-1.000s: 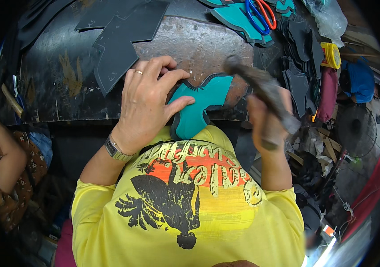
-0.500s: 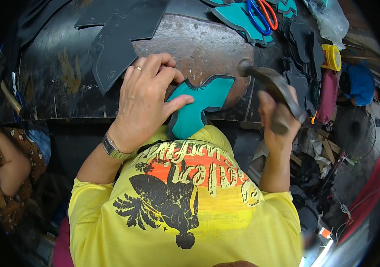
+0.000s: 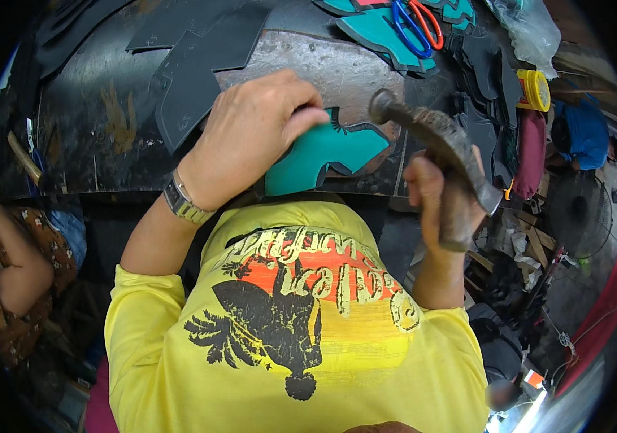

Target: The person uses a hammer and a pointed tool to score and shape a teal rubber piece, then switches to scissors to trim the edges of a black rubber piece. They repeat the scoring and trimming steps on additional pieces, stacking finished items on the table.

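At the near edge of the worn slab (image 3: 323, 61), the left hand (image 3: 254, 119), grip hidden, overlaps the teal piece (image 3: 333, 151) and belongs clear of the hammer (image 3: 447, 137) clasped in the right hand (image 3: 431, 189).

A worker's two hands (image 3: 250, 119) (image 3: 435, 198), one hammer (image 3: 460, 148), one watch (image 3: 184, 198), one yellow tub (image 3: 534, 90) and, some overlapping, at least three teal cutouts (image 3: 330, 155).

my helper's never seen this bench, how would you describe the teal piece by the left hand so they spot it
On the dark table, find the worn grey-brown patch beyond the yellow shirt. At its near side lies the teal piece with dark edging, partly covered by the left hand. Unlike the other teal pieces, grouped farther off to the right, it lies apart.
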`<move>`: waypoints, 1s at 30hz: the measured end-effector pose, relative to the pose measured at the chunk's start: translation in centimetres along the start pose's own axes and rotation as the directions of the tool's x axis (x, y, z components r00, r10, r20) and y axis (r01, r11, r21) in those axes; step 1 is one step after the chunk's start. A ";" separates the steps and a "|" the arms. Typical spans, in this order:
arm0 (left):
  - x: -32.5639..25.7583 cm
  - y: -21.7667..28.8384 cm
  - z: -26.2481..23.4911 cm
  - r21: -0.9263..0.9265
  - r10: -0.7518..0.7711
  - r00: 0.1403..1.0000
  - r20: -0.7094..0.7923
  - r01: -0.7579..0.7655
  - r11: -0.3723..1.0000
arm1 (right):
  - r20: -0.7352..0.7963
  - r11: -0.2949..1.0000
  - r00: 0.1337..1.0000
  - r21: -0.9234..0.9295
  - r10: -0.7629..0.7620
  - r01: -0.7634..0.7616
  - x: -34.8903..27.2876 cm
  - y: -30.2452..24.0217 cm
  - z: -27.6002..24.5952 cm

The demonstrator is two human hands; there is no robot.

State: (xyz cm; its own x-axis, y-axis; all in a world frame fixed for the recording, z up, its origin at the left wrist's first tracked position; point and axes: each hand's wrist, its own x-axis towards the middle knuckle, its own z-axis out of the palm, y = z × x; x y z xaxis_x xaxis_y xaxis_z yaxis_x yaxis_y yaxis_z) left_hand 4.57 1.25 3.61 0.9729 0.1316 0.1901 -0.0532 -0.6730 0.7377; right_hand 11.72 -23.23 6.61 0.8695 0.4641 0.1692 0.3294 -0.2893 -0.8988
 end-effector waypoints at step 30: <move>-7.8 2.2 -1.0 -0.372 -0.400 0.880 0.255 0.471 0.800 | 0.155 0.970 0.960 0.041 0.232 -0.241 1.3 1.3 -1.7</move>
State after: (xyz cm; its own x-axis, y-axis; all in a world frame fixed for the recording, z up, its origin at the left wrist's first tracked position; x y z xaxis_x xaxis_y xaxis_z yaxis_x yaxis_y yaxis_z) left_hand -3.34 -0.51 4.45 0.9351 0.1995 -0.2930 0.3323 -0.2058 0.9205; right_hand 13.86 -24.43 6.37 0.8541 0.5086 -0.1089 0.0950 -0.3583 -0.9288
